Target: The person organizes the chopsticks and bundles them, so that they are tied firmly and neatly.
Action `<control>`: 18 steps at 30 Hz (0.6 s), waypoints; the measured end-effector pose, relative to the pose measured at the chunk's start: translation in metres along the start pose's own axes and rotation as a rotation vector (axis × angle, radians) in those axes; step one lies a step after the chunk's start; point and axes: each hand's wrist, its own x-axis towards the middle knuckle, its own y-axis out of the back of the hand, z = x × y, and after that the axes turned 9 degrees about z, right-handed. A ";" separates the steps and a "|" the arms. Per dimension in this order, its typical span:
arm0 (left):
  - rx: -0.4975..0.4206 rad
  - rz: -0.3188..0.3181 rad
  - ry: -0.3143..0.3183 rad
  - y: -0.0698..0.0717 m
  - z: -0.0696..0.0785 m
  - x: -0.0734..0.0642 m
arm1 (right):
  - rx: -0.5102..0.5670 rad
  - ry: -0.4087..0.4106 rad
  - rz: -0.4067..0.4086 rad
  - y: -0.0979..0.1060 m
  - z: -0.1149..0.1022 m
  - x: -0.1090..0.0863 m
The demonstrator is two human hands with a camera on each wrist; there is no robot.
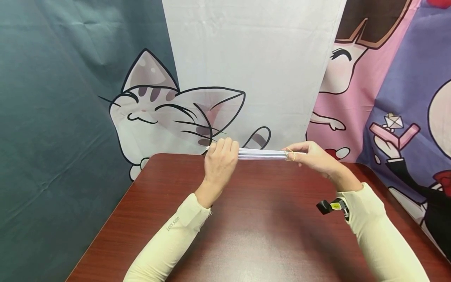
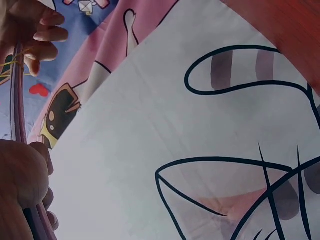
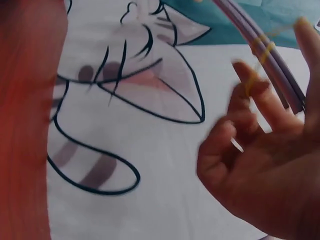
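My left hand [image 1: 221,162] wraps its fingers round a bundle of long, thin, pale sticks [image 1: 262,154]. The bundle lies level above the far part of the table and points to the right. At its right end, a thin yellow rubber band [image 1: 290,155] goes round the sticks. My right hand [image 1: 315,158] is at that end, the band stretched between its thumb and a bent finger. In the right wrist view, the stick ends reach in between thumb and fingers, and the band [image 3: 263,56] crosses over them. The left palm hides the bundle's other end.
A dark red-brown wooden table [image 1: 246,227] spreads below both hands. Behind it hangs a printed cloth backdrop [image 1: 253,58] with a cartoon cat and figures. A small black device [image 1: 332,206] is strapped at the right wrist.
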 end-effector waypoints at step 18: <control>-0.014 -0.010 -0.068 -0.002 0.010 -0.003 | -0.278 -0.117 -0.075 0.003 -0.028 0.011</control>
